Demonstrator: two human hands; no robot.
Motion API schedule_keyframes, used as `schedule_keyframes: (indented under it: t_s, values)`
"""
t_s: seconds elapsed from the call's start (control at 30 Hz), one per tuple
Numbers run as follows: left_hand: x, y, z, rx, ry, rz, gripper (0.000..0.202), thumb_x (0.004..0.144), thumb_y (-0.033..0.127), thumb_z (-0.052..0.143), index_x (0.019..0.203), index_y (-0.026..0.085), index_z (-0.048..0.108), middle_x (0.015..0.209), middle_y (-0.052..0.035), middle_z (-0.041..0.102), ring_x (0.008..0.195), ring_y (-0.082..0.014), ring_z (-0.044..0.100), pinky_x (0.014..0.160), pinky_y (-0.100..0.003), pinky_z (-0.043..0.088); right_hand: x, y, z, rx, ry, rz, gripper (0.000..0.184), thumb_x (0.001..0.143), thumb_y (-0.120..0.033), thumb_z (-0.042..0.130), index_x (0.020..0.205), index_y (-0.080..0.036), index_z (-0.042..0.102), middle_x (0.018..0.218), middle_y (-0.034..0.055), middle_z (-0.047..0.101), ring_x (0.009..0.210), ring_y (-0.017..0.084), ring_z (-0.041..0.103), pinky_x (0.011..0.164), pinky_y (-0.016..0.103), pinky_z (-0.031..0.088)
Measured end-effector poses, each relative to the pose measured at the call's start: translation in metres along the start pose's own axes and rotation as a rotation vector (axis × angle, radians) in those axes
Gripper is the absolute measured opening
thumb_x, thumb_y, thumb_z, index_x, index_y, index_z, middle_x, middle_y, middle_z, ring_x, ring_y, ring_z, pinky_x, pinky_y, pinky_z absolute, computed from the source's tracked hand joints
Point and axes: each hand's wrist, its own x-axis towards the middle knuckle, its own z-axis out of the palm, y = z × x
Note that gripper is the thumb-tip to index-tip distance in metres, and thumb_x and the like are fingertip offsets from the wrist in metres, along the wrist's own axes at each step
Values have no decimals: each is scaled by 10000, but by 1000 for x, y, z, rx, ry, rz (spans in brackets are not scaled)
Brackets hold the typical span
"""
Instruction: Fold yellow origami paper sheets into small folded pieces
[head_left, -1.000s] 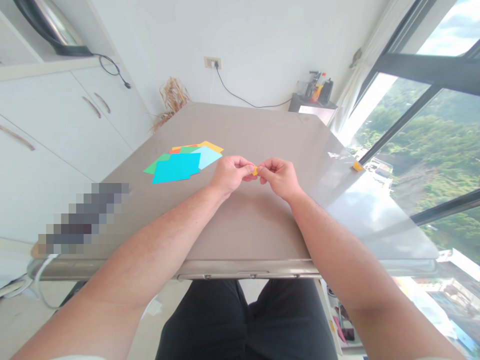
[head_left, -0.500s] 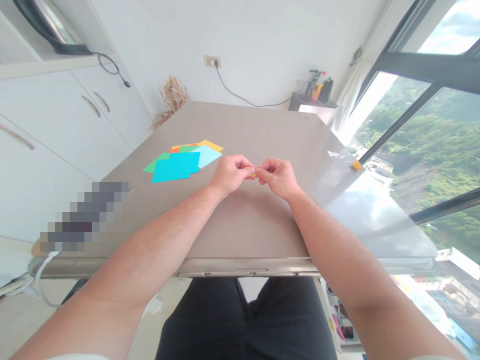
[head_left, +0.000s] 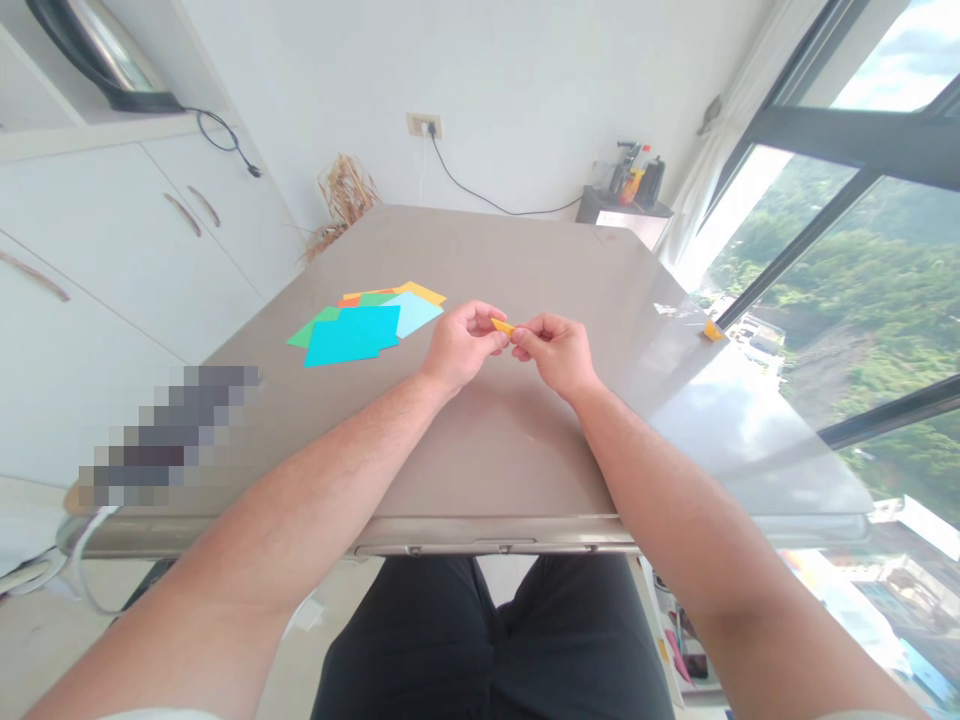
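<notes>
A small folded piece of yellow-orange paper is pinched at its right end between thumb and fingers of my right hand. My left hand is at the paper's left end, thumb and forefinger parted around it; whether a fingertip touches the paper is hard to tell. Both hands are raised over the middle of the brown-grey table. Left of them lies a spread of coloured paper sheets, with a bright blue sheet on top and green, orange, yellow and pale blue ones partly covered.
Another folded orange paper piece stands by the table's right edge, near the window. A pixelated dark object lies at the left front. Behind the table, a small cabinet carries bottles. An open drawer shows below right.
My left thumb and forefinger have spread apart from their pinch. More of the folded yellow paper now shows between the hands, held by the right.
</notes>
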Motion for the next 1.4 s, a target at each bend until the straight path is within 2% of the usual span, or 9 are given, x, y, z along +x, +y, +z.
schedule_keyframes:
  t_s: [0.1,0.2,0.43,0.57,0.7,0.83,1.0,1.17,1.4]
  values:
    - [2,-2,-2,12,35,4,218,694,289,838,850,181,733,828,-33,750,774,-161,682,738,-311,554,-1,1,0,43,-80,-21,219,779,-425,760,771,-208,732,741,25,731,701,152,665,664,286,564]
    - [4,-3,-3,12,23,-19,251,715,349,834,898,183,793,867,-54,769,827,-185,690,776,-332,558,-1,1,0,27,-83,-12,255,790,-454,750,733,-206,727,709,16,708,650,142,642,637,286,555]
    - [3,2,-6,58,-29,-20,225,732,330,818,907,189,798,895,-66,781,773,-177,686,759,-341,566,-3,-3,-1,78,-90,45,107,747,-304,747,774,-204,719,737,1,718,631,126,644,641,282,555]
    - [2,-4,-7,266,-14,86,115,788,260,733,871,202,787,812,-37,770,729,-173,689,742,-325,558,-1,1,0,78,-97,60,100,730,-269,746,790,-195,715,733,8,726,631,130,654,641,283,564]
    - [0,-9,-6,414,-74,175,187,820,237,681,960,221,803,912,-41,797,821,-199,734,816,-339,569,1,3,0,65,-57,91,107,728,-257,742,801,-184,711,702,9,722,633,132,665,649,281,575]
    - [-1,-11,-5,435,-113,194,282,762,288,774,1032,210,797,1037,-73,797,886,-235,752,836,-365,588,2,2,0,72,-40,103,122,724,-251,759,806,-178,706,714,12,728,634,135,680,638,275,577]
    - [1,-16,-4,409,-95,253,253,771,338,800,990,209,797,1038,-83,787,888,-233,755,858,-382,599,0,-1,0,64,-39,81,142,736,-286,778,791,-180,701,741,26,748,658,142,691,629,265,572]
    - [1,-16,-2,486,-30,403,157,805,238,746,952,222,800,1010,-60,763,865,-185,722,790,-318,603,-1,0,2,-5,7,76,175,763,-344,758,730,-186,690,684,28,732,616,138,662,606,268,551]
    - [-4,-10,0,587,16,502,240,833,130,651,995,229,798,1084,-56,722,899,-154,697,773,-281,595,-2,-2,3,35,46,81,93,748,-249,675,679,-192,700,640,19,705,621,144,653,603,268,536]
